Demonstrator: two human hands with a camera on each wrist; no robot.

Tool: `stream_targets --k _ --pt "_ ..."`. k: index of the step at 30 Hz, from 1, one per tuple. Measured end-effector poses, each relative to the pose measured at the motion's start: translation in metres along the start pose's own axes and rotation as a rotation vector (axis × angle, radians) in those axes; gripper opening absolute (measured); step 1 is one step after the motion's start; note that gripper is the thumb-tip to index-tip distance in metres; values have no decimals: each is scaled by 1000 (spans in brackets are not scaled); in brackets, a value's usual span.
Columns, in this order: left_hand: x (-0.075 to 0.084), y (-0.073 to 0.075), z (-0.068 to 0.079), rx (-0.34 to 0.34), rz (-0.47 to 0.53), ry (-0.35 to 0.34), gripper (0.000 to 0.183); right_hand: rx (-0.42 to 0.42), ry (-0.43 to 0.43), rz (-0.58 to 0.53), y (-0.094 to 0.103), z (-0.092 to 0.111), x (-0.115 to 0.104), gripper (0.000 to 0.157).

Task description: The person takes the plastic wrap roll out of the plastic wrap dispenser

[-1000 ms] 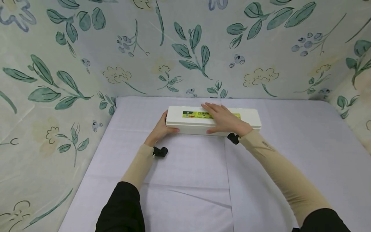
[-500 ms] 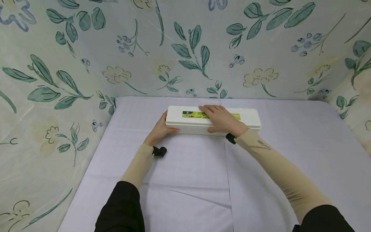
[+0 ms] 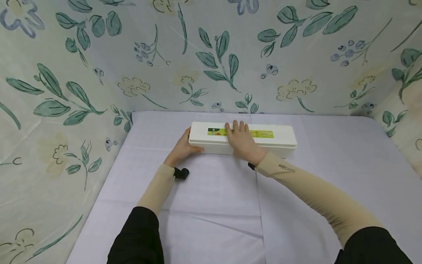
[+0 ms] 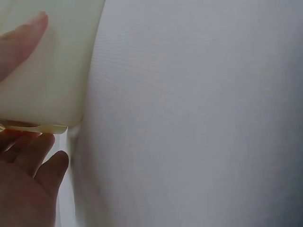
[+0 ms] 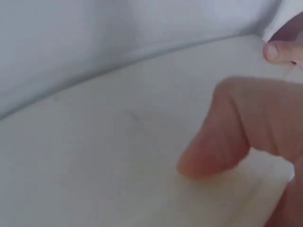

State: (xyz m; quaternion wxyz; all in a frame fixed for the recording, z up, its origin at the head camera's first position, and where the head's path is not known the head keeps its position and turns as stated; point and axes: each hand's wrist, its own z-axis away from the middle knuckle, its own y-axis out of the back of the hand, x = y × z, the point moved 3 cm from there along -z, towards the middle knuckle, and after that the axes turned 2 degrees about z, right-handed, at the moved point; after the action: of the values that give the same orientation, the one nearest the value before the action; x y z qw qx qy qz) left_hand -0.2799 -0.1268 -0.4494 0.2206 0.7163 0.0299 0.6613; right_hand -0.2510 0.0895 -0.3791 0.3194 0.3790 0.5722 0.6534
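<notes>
Your white box (image 3: pixel 242 138) lies flat on the tabletop (image 3: pixel 211 205), long axis running left to right. Your left hand (image 3: pixel 182 147) grips its left end. Your right hand (image 3: pixel 240 139) lies flat on the lid, fingers straight.

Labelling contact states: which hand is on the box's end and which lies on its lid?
The left hand grips the left end of the white box, thumb on its front face. The right hand lies flat on the lid, fingers across the yellow-green label.
</notes>
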Motion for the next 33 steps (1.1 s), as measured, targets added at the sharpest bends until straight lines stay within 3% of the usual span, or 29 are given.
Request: stream_targets --k 4,10,17,24,33 --pt "1 0 0 2 -20 -11 106 101 -19 -23 -7 0 -2 81" --pt "3 -2 1 0 -34 -49 104 147 -35 -78 -6 -1 3 79" --pt "7 0 5 4 -63 -33 104 86 6 -73 -2 -2 8 77" --pt "4 0 2 -22 -99 -55 104 129 42 -104 13 -5 16 69" --pt "4 3 3 -5 -109 -12 105 3 131 -235 10 -2 30 85"
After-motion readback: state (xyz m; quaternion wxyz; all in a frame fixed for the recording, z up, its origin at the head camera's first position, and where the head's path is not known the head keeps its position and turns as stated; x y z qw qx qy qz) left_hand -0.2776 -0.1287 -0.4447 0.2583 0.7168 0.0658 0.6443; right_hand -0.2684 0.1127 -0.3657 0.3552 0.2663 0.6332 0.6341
